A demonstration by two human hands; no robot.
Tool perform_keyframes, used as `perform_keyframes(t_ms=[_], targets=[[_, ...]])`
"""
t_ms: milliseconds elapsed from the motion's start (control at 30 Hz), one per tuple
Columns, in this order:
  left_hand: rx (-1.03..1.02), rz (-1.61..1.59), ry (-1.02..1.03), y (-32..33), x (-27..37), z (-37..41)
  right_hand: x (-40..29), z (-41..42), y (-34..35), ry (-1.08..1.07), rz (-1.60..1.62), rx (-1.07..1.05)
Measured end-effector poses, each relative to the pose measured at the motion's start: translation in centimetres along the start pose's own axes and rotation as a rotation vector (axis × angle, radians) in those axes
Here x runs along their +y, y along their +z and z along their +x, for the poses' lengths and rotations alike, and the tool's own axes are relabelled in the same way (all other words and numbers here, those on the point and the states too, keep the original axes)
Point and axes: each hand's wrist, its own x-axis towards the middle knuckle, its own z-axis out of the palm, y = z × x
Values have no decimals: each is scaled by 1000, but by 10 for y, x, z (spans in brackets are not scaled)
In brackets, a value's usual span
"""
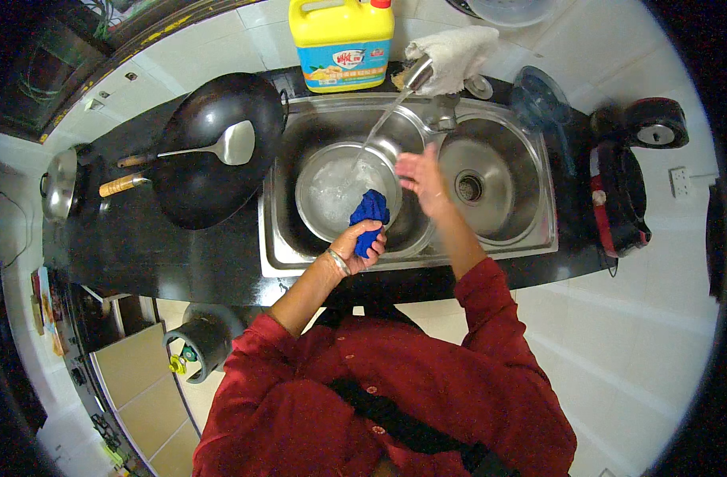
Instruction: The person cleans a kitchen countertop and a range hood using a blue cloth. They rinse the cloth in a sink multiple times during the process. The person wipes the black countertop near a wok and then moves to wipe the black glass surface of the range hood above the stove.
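Note:
My left hand [356, 244] grips a bunched blue cloth [370, 208] over the near right rim of a round metal basin [301, 197]. The basin sits in the larger left bowl of a stainless steel double sink [268, 238] and holds frothy water. From the faucet [418, 74], which has a white towel [459, 50] draped over it, a stream of water [382, 121] runs into the basin. My right hand [423, 179] is held up above the divider between the two bowls, fingers apart, holding nothing.
On the left of the black counter [125, 250] rests a black wok [214, 191] with a metal spatula [237, 144] in it. A yellow detergent jug [342, 50] stands behind the sink. To the right are a clear plastic strainer or ladle [539, 98] and a black-and-red kettle [620, 200]. A gas cylinder [214, 328] stands below.

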Motion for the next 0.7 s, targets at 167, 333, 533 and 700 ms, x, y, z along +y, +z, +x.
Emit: perform_keyframes(t_ms=[167, 333, 533, 700], targets=[[-189, -29, -38, 9, -6, 4, 31, -29, 30, 160, 598, -529], [-193, 101, 6, 19, -5, 8, 4, -42, 38, -48, 450, -611], [-74, 487, 50, 33, 26, 20, -15, -16, 46, -29, 259, -392], [241, 916, 196, 37, 35, 36, 9, 8, 43, -57, 167, -140]])
